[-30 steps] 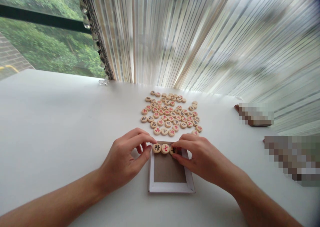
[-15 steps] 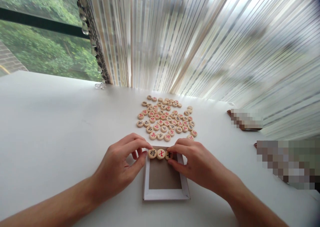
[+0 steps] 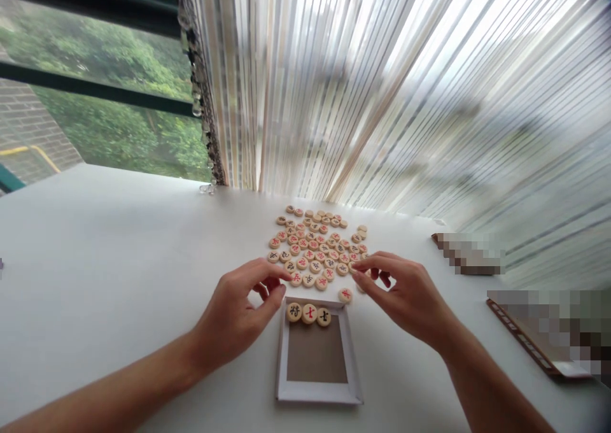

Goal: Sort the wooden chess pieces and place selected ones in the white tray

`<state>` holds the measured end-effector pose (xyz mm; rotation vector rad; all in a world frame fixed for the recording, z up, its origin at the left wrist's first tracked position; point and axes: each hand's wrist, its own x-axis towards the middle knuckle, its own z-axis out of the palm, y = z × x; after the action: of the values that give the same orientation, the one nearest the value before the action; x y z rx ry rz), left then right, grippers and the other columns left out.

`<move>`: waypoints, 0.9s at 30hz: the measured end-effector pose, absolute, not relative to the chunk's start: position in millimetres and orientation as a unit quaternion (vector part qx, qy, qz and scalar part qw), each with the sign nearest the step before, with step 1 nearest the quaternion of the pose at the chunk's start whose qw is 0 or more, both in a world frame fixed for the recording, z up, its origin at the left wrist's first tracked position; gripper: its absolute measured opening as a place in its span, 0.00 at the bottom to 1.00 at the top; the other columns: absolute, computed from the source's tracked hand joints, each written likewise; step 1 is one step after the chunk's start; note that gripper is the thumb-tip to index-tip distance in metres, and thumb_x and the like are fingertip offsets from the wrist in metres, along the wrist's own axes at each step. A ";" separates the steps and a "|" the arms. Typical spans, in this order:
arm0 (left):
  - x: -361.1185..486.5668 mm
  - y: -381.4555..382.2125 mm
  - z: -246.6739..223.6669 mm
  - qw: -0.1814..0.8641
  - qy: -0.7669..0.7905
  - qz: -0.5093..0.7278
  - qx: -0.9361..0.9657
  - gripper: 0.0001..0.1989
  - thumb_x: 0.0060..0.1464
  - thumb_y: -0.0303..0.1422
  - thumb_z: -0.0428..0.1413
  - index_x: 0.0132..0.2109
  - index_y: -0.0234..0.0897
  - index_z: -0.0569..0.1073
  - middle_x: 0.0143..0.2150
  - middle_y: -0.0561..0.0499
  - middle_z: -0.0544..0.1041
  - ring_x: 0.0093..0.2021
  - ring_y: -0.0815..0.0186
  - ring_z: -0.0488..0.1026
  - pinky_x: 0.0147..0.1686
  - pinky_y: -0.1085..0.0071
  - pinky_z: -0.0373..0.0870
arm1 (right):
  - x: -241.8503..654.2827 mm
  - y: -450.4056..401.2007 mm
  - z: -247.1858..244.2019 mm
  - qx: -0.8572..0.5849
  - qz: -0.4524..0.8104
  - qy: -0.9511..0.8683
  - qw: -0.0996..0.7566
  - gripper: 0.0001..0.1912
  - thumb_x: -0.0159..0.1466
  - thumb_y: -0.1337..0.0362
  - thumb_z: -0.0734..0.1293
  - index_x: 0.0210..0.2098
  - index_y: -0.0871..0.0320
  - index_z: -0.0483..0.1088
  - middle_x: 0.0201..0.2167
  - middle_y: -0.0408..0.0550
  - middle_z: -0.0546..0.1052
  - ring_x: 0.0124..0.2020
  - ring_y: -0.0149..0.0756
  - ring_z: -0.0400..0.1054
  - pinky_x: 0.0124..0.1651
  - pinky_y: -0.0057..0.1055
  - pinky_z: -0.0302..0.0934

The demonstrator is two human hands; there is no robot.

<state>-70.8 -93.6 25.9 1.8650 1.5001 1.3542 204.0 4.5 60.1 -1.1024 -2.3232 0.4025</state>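
A shallow white box (image 3: pixel 320 393) with a brown-grey bottom lies on the table in front of me. Along its far side sit three round wooden xiangqi pieces: a black-marked one (image 3: pixel 294 312), a red-marked one (image 3: pixel 310 314) and another black-marked one (image 3: pixel 324 317). My left hand (image 3: pixel 245 309) hovers at the box's far left corner, thumb and index finger apart, the index tip close to a red-marked piece (image 3: pixel 296 279). Past the far right corner, my right hand (image 3: pixel 401 286) has its parted thumb and index tips at the edge of a piece (image 3: pixel 352 267) they partly cover.
Many loose xiangqi pieces (image 3: pixel 315 267) spread over the white table (image 3: pixel 143 280) beyond the box. One red-marked piece (image 3: pixel 345 295) lies by the box's far right corner. Two brown-edged objects (image 3: pixel 518 337), partly blurred out, lie at the right. A string curtain (image 3: pixel 305 102) hangs behind.
My right hand has let go of the right-hand piece in the box and moved right and away to the loose pieces. My left hand has drawn off the left-hand piece. The view has tilted up.
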 end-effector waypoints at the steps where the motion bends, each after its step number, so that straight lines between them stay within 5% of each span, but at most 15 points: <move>1: -72.5 -89.7 30.5 0.191 0.543 0.474 0.667 0.07 0.62 0.28 0.57 0.43 0.39 0.81 0.32 0.53 0.80 0.31 0.69 0.77 0.29 0.77 0.72 | 207.5 12.9 62.1 -0.421 0.144 -0.855 0.266 0.10 0.69 0.58 0.69 0.41 0.54 0.82 0.35 0.47 0.83 0.32 0.36 0.75 0.33 0.31 0.67; 5: -81.1 -66.3 50.2 0.166 0.558 0.433 0.688 0.07 0.61 0.31 0.58 0.41 0.38 0.83 0.28 0.54 0.80 0.29 0.68 0.77 0.31 0.75 0.73 | 215.8 58.1 69.3 -0.488 0.128 -0.832 0.233 0.13 0.68 0.55 0.70 0.45 0.55 0.83 0.39 0.49 0.86 0.36 0.39 0.80 0.39 0.32 0.71; 15: -86.8 60.0 61.2 0.064 0.604 0.311 0.731 0.09 0.60 0.28 0.59 0.43 0.35 0.85 0.39 0.46 0.87 0.36 0.62 0.82 0.42 0.68 0.79 | 181.1 170.5 44.9 -0.538 0.094 -0.818 0.179 0.17 0.66 0.61 0.72 0.53 0.61 0.82 0.49 0.56 0.86 0.48 0.45 0.81 0.53 0.35 0.71; 22: -86.1 127.2 40.8 0.019 0.585 0.238 0.775 0.14 0.63 0.26 0.57 0.53 0.33 0.83 0.54 0.40 0.84 0.52 0.56 0.81 0.56 0.59 0.76 | 183.7 184.4 32.1 -0.512 0.089 -0.841 0.148 0.21 0.66 0.55 0.72 0.52 0.62 0.83 0.44 0.55 0.86 0.46 0.47 0.81 0.49 0.35 0.70; 27: -80.5 142.4 35.9 0.001 0.531 0.180 0.828 0.13 0.63 0.27 0.59 0.51 0.37 0.84 0.51 0.42 0.85 0.54 0.56 0.79 0.59 0.60 0.73 | 181.5 183.0 29.4 -0.496 0.078 -0.854 0.140 0.16 0.68 0.59 0.70 0.49 0.61 0.84 0.43 0.55 0.86 0.43 0.43 0.80 0.46 0.32 0.67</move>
<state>-80.5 142.4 35.9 2.5998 1.6666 0.5647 181.5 183.0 29.4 -1.4322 -2.4661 0.2266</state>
